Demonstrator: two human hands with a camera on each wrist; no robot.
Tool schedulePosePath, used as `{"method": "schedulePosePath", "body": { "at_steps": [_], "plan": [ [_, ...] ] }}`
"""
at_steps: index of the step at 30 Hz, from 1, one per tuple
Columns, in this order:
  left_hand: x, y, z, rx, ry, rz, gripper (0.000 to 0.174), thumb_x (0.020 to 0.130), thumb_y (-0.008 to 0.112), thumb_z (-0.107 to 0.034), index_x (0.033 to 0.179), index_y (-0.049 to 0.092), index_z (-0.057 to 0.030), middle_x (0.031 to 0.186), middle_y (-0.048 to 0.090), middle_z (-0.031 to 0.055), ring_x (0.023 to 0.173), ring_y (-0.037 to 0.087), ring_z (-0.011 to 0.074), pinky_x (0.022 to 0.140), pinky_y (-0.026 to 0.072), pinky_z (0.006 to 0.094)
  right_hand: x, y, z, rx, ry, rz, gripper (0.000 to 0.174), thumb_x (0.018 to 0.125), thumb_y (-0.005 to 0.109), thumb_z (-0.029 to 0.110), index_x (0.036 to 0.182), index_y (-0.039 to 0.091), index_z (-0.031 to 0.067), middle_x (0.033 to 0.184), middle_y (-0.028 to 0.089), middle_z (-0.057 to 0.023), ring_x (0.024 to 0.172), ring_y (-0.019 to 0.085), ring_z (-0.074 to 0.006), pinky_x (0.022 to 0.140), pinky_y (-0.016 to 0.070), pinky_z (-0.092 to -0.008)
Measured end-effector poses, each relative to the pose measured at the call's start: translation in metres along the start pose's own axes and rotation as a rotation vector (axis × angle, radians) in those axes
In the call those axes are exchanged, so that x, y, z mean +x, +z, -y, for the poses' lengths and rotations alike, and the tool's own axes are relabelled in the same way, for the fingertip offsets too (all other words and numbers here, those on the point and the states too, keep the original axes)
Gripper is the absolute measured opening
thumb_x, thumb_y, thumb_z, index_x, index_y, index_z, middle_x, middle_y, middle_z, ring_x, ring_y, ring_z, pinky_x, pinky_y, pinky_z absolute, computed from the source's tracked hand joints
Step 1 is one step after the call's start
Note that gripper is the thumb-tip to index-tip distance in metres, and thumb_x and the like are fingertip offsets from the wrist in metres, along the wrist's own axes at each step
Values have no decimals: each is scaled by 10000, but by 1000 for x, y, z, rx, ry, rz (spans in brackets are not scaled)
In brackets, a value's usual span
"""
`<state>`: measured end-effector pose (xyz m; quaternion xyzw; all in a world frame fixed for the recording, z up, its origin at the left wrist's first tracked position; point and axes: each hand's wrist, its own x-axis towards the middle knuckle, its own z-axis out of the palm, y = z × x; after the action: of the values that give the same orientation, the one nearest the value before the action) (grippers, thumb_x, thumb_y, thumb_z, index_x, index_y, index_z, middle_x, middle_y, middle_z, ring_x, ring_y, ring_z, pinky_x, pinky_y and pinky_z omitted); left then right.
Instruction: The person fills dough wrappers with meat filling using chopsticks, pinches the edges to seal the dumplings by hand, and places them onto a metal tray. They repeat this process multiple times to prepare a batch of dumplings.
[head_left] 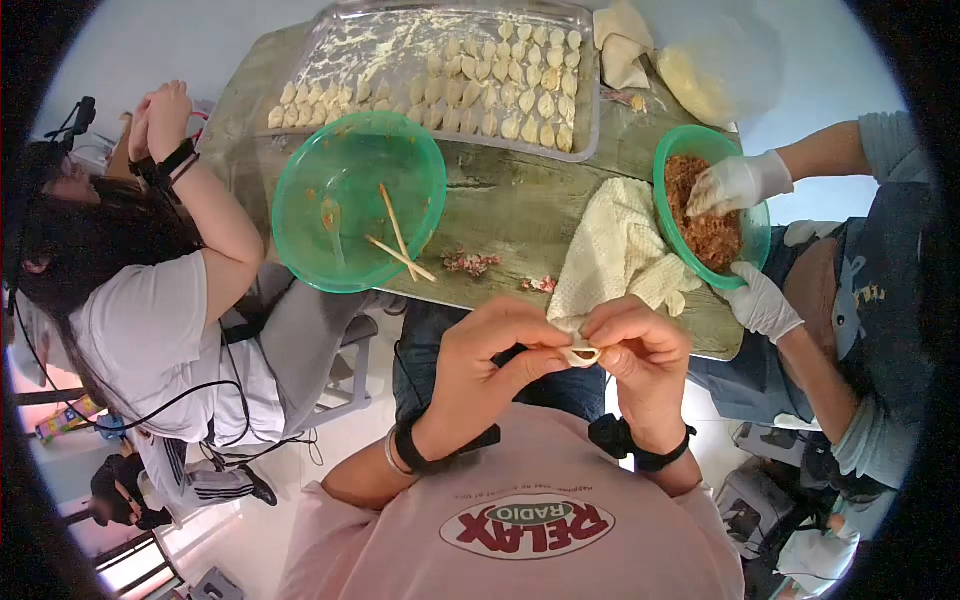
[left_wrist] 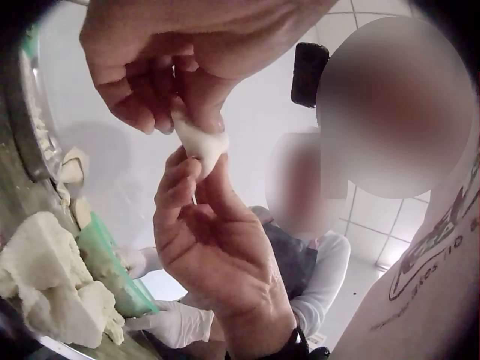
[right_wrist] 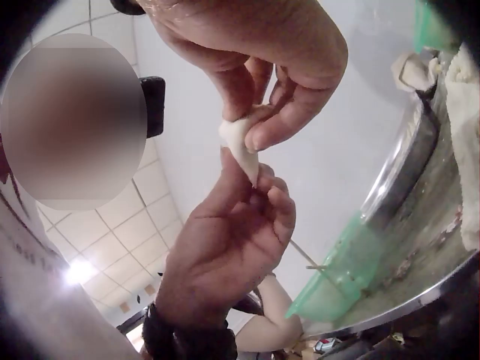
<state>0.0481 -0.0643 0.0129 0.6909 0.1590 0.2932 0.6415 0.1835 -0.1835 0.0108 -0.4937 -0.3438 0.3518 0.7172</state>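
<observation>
A small white dumpling (head_left: 580, 353), its dough folded with a gap showing on the near side, is held in front of my chest. From the left, the thumb and fingers of my left hand (head_left: 487, 362) pinch one end of it. My right hand (head_left: 645, 358) pinches the other end. In the left wrist view the dumpling (left_wrist: 201, 144) looks smooth and plump, while in the right wrist view the dumpling (right_wrist: 241, 142) tapers toward the left fingertips. Its filling is hidden inside the dough.
Rows of dumplings fill part of a floured tray (head_left: 590, 110) at the back. A green basin (head_left: 290, 235) with a spoon and chopsticks stands left. To the right, a gloved person's hand (head_left: 740, 185) is in a green bowl (head_left: 762, 240) of filling, beside a cream towel (head_left: 610, 240).
</observation>
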Motion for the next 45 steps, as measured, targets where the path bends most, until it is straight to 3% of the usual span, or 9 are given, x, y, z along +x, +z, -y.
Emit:
{"method": "schedulePosePath", "body": {
  "at_steps": [5,15,27,30,45],
  "plan": [
    [0,1,0,73,-16,-5,127,725,698,-50,846,660,-40,833,591,53,760,571,155,665,440,252,-2,4,3,-20,45,-21,106,790,659,51,876,627,-2,953,577,-117,850,564,-158,756,461,-255],
    [2,4,-8,114,30,-28,174,705,717,-49,872,669,-47,846,589,54,750,578,150,641,450,239,-1,7,3,-138,-21,-51,108,794,661,66,874,624,3,984,515,-101,859,540,-146,747,454,-246],
    [2,2,-4,190,58,-27,92,748,674,-37,831,635,-34,802,598,61,736,571,163,636,450,259,-1,11,11,-344,27,-44,179,778,682,113,927,644,23,938,589,-101,873,560,-185,750,443,-280],
    [1,4,-5,130,-7,-72,86,750,689,-83,794,640,-29,795,609,58,742,559,169,668,426,261,1,13,10,-467,-73,-20,172,754,696,102,905,647,33,925,603,-96,855,576,-192,737,448,-277],
    [1,4,-3,95,-16,-74,119,762,669,-29,877,642,-17,829,618,72,762,584,162,673,452,255,5,14,8,-507,-95,-10,123,761,686,104,837,629,26,880,610,-90,819,582,-201,712,456,-287]
  ]
}}
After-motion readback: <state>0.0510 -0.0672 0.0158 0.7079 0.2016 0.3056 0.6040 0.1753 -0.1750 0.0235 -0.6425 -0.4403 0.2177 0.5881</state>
